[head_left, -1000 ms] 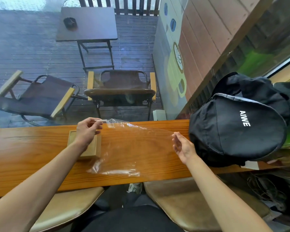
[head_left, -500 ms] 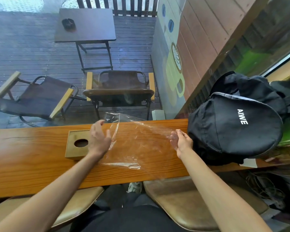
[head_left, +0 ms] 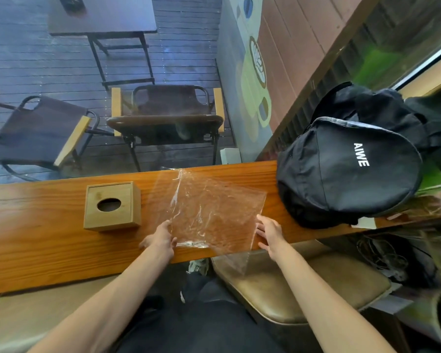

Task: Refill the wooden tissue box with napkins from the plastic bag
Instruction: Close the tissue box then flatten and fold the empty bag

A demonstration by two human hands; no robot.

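Hands, left [head_left: 161,240] and right [head_left: 270,231], fingers extended, press flat plastic bag [head_left: 211,210] on counter [head_left: 36,240] beside wooden tissue box [head_left: 111,205].

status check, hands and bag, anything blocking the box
Left hand and right hand open, flat at plastic bag edges. Bag looks empty. Wooden tissue box left of bag, unobstructed.

Beyond the glass, dark decking [head_left: 189,47], folding chairs [head_left: 166,118], a small table [head_left: 105,16].
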